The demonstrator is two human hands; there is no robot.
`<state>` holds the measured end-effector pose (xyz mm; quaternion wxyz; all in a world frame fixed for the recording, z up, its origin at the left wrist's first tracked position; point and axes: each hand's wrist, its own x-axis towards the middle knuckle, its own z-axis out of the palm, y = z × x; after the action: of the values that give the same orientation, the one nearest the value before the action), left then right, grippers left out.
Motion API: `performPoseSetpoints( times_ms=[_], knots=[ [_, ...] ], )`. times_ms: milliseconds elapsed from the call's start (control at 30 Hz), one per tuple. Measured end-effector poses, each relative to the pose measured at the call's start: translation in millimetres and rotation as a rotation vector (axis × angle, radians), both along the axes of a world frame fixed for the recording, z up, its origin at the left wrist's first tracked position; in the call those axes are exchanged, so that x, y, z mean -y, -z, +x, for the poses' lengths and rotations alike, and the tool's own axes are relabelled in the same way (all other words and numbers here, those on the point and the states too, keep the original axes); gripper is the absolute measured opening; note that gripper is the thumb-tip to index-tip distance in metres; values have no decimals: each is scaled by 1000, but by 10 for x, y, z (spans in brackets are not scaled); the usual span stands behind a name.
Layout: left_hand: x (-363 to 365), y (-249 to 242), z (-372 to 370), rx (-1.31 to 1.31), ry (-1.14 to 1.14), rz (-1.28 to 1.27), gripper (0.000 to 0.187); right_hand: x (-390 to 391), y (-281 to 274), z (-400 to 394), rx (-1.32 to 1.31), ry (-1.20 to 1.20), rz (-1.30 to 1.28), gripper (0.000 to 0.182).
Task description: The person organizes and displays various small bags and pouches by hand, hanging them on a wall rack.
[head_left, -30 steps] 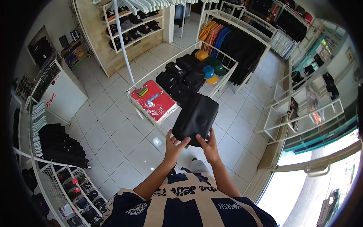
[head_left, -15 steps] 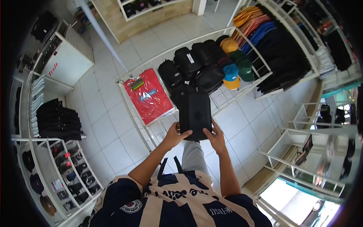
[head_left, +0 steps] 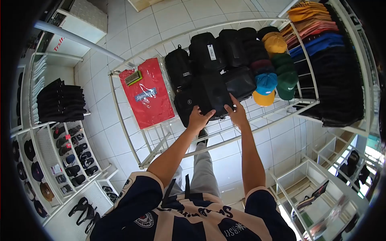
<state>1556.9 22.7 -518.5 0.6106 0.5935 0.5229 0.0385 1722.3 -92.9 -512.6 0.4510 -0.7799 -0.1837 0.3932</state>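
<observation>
A black bag (head_left: 214, 95) lies on the white wire rack among other black bags, partly over a darker one with a small round logo. My left hand (head_left: 199, 120) grips its near left edge, thumb on top and fingers beside it. At the near right edge my right hand (head_left: 238, 115) holds the same bag, thumb and index finger on its top face. Behind it stand a black bag with a white tag (head_left: 206, 52) and a black backpack (head_left: 178, 66). Just right sits a glossy black bag (head_left: 240, 82).
A red packaged shirt (head_left: 148, 110) with a brush (head_left: 133, 78) on it lies left on the rack (head_left: 138, 154). Several caps (head_left: 265, 83) are stacked to the right. Folded clothes (head_left: 325, 76) hang or lie further right; a cap shelf (head_left: 74, 156) is at left.
Both hands have moved forward with the black bag, from the rack's near side onto the rack among the other bags. My view has come closer to the rack.
</observation>
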Motion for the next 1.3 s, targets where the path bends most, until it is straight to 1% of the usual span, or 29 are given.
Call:
performPoseSetpoints(
  times_ms=[33, 67, 100, 133, 200, 267, 333, 367, 433, 467, 533, 567, 633, 667, 700, 733, 767, 800, 867, 933, 967, 1000, 1067, 1100, 1200, 1267, 1300],
  knots=[
    [-7, 83, -14, -88, 5, 89, 95, -24, 200, -3, -4, -10, -1, 65],
    [-17, 98, -14, -91, -3, 87, 95, -25, 427, -34, 125, -20, -20, 63],
    [-21, 121, -13, -181, 68, 172, 94, -45, 498, -65, 255, -30, -38, 61],
    [-28, 134, -4, -270, 140, 255, 92, -49, 555, -99, 255, -36, -38, 61],
    [-26, 190, 50, -254, 106, 256, 89, -78, 598, -168, 362, 46, 15, 59],
    [-1, 232, 16, -241, 72, 252, 87, -59, 549, -199, 366, 44, 49, 58],
    [-35, 146, -1, -162, 47, 289, 84, -72, 475, -203, 436, 29, 117, 58],
    [-43, 175, -18, -156, 43, 292, 84, -91, 442, -222, 442, 26, 121, 58],
    [-24, 216, -66, -68, -18, 276, 82, -119, 393, -279, 251, 102, 118, 56],
    [-11, 235, -74, -64, -27, 277, 82, -124, 390, -288, 255, 93, 120, 56],
    [-9, 110, -50, -213, 25, 165, 80, -116, 452, -314, 279, 84, 61, 55],
    [18, 80, -85, -208, 17, 169, 80, -105, 468, -346, 284, 78, 66, 55],
    [94, 70, -171, -105, -18, 234, 78, -71, 493, -372, 764, -36, 49, 52],
    [130, 36, -249, -89, -29, 249, 78, -42, 453, -399, 781, -38, 68, 52],
    [185, 6, -364, 17, -61, 181, 78, 12, 381, -457, 744, -43, 118, 51],
    [205, -136, -479, 123, -90, 117, 78, 10, 194, -552, 706, -49, 172, 49],
    [236, -285, -642, 148, -84, 51, 75, 60, -10, -669, 466, -18, 86, 42],
    [268, -472, -812, 157, -93, 28, 73, 93, -193, -790, 479, -28, 114, 42],
    [330, -727, -1266, 201, -86, 43, 64, 165, -441, -1083, 223, -54, 119, 37],
    [401, -801, -1816, 211, -101, 143, 60, 225, -576, -1457, 286, -128, 255, 33],
    [454, -823, -2108, 205, -95, 212, 57, 250, -660, -1677, 236, -139, 253, 33],
    [512, -942, -2408, 217, -134, 246, 57, 240, -819, -1906, 253, -200, 218, 32],
    [705, -1242, -3058, 182, -276, 223, 55, 202, -1103, -2422, 206, -313, 202, 30],
    [837, -1321, -3398, 192, -358, 214, 54, 189, -1355, -2732, 183, -376, 243, 30],
    [1323, -1737, -4482, 135, -501, 283, 53, 200, -1591, -3703, 115, -546, 376, 31],
    [1732, -2003, -5176, 128, -646, 347, 52, 272, -1908, -4453, 56, -702, 428, 30],
    [1966, -2125, -5498, 126, -704, 390, 51, 330, -2037, -4837, -32, -743, 485, 29]
  ],
)
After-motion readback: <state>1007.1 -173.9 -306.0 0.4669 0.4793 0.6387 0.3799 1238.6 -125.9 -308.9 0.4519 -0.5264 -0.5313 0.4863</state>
